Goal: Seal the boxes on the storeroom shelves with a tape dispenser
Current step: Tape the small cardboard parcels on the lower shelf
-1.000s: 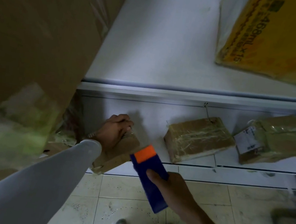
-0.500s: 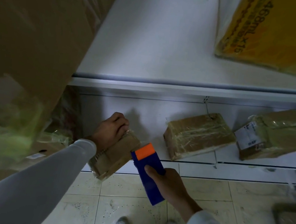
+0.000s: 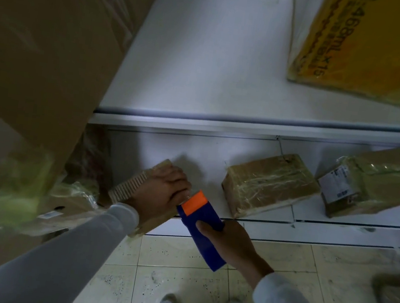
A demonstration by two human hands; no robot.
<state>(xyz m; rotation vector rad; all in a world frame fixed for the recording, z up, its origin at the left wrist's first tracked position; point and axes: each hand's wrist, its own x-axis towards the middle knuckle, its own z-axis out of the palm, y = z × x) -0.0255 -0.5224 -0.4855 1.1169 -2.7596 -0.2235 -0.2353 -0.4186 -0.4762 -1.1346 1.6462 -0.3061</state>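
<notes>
Two taped parcels (image 3: 269, 183) are lying right of the small box (image 3: 133, 188) – now tilted higher – left hand (image 3: 162, 194) gripping it, right hand (image 3: 226, 241) clasping the tape dispenser (image 3: 202, 230).

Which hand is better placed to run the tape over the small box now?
The right hand: it already grips the tape dispenser, whose orange end sits at the small box. The left hand grips that box, steadying it.
</notes>
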